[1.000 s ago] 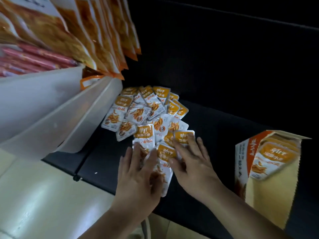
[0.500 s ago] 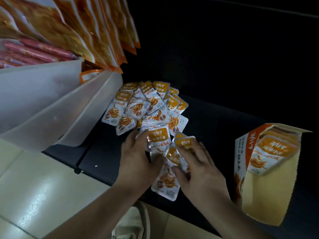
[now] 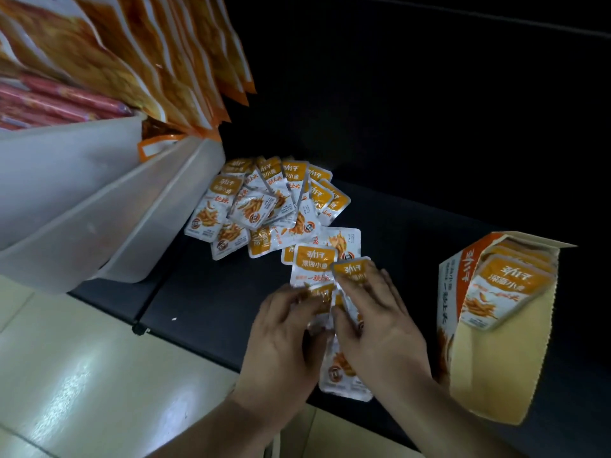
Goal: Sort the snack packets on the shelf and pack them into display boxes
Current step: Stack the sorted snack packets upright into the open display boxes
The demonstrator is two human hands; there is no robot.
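Head view: my left hand [image 3: 281, 342] and right hand [image 3: 377, 325] both curl round a small packet stack [image 3: 344, 375] at the shelf [image 3: 215, 299] front edge, lengthwise away from me; the display box [image 3: 489, 375] stands rightward, nearer my right hand

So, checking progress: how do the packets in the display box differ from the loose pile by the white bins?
The boxed packets lean in a row, faces aligned; the loose pile lies flat, overlapping at mixed angles. The boxed packets sit contained; the loose pile sprawls. Both share one orange-and-white design.
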